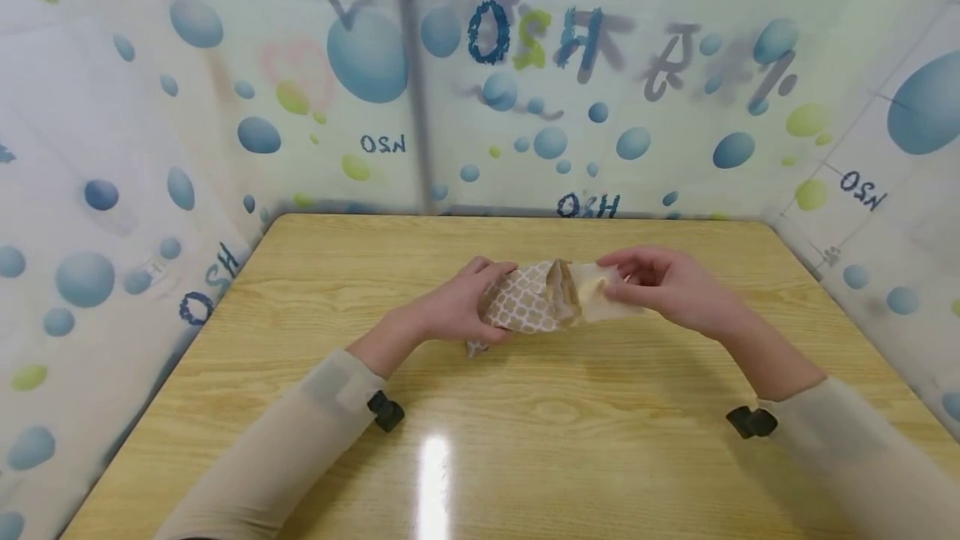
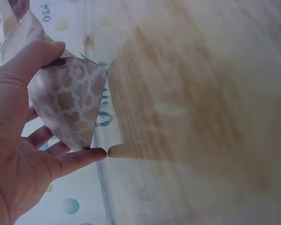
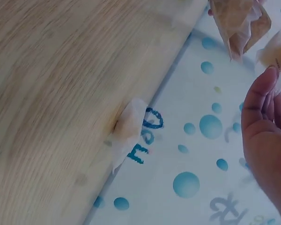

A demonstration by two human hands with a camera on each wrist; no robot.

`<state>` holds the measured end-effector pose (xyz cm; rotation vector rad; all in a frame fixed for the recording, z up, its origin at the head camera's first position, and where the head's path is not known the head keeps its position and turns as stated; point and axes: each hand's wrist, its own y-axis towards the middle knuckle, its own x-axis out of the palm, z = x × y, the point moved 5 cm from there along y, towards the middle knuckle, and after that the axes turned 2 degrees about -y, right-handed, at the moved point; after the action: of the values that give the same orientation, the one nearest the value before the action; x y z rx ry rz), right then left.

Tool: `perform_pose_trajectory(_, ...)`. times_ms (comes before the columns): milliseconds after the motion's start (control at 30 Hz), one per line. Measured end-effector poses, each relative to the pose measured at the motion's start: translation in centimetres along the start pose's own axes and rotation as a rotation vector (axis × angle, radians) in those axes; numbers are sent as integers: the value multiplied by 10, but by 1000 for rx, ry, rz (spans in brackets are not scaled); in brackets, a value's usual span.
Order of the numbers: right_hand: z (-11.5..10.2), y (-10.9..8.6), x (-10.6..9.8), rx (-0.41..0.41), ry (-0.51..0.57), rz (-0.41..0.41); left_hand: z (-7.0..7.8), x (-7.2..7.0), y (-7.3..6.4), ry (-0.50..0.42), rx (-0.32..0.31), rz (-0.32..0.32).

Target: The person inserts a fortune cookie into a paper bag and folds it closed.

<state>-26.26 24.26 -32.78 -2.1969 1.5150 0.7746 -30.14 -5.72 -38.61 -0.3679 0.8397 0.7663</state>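
Left hand (image 1: 459,307) grips the patterned end of a small paper bag (image 1: 534,300), thumb over the top and fingers curled beneath. The left wrist view shows it plainly: thumb (image 2: 35,58) on the upper edge, fingertips under the lower corner, the brown-and-white lattice print facing the camera.

Right hand (image 1: 663,283) pinches the bag's other end, a pale, plain flap (image 1: 596,282), between thumb and fingers. In the right wrist view only the fingers (image 3: 262,101) and a scrap of pale paper show at the frame edge; the contact itself is not clear there.

The bag is held between both hands, just above the middle of the wooden table (image 1: 525,440), nearer its far edge. It looks creased, pulled open at the centre; its lower left corner sits close to the tabletop, touching or not I cannot tell.

Both forearms wear light beige sleeves (image 1: 292,440), each with a small black clip (image 1: 386,411) near the wrist.

Around the table on three sides: white screens (image 1: 225,107) printed with blue and green bubbles and lettering. A bright glare patch (image 1: 435,482) lies on the near tabletop.
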Motion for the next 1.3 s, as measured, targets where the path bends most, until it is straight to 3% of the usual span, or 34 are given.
perform_pose_trajectory(167, -7, 11, 12, -13, -71, -13, 2, 1, 0, -14, -3, -7)
perform_pose_trajectory(500, -18, 21, 28, -71, -290, 36, 2, 2, 1, -17, 7, -3)
perform_pose_trajectory(1000, -25, 21, 20, -124, -356, 93, 0, 2, 0, -24, 4, 7)
perform_pose_trajectory(1300, -25, 25, 38, -199, -377, 137, 1, 2, 1, -43, -11, 19)
